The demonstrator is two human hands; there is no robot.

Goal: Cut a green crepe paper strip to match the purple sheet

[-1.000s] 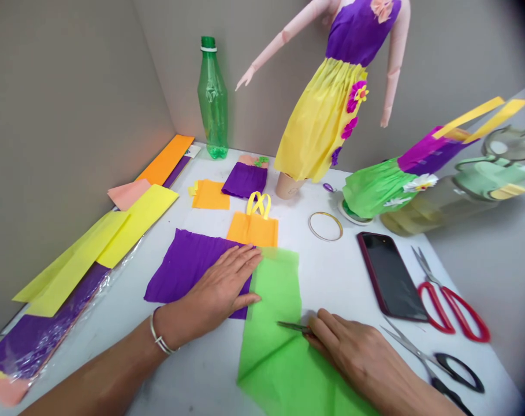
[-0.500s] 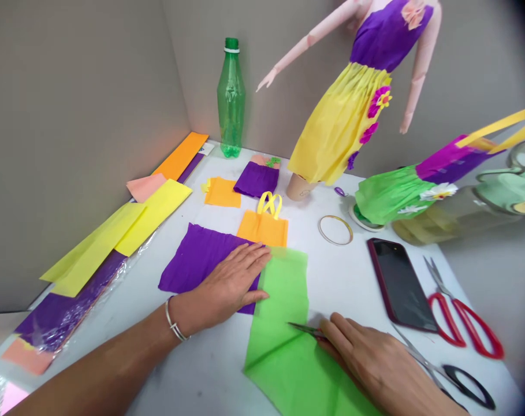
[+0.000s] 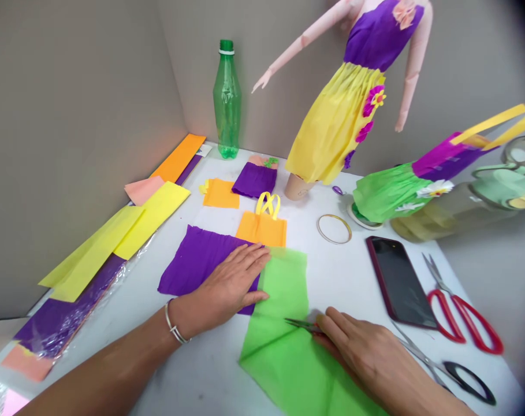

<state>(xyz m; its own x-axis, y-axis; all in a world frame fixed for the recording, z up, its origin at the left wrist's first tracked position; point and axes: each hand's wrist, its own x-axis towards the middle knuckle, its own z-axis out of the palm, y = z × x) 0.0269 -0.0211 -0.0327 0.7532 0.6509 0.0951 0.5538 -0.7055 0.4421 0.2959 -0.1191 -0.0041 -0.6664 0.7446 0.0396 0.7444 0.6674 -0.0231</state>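
My left hand (image 3: 234, 277) lies flat, fingers stretched, over the seam where a purple crepe paper piece (image 3: 188, 260) meets a green crepe paper sheet (image 3: 283, 283). My right hand (image 3: 353, 346) is closed around a small pair of scissors (image 3: 300, 325), whose handles are mostly hidden in the fingers. The blades point left across the green sheet, which reaches down toward me under that hand. Just beyond my left fingertips sits a small orange paper bag (image 3: 262, 228) with yellow handles.
Red-handled scissors (image 3: 446, 326), black-handled scissors (image 3: 435, 365) and a phone (image 3: 398, 280) lie at right. A bangle (image 3: 334, 229), a doll in a yellow skirt (image 3: 327, 127), a green-skirted doll dress (image 3: 386, 193) and a green bottle (image 3: 227, 104) stand behind. Folded papers (image 3: 158, 219) line the left.
The scissors in my right hand have moved slightly left along the green sheet. My left hand keeps its place on the paper, and the view has shifted a little.
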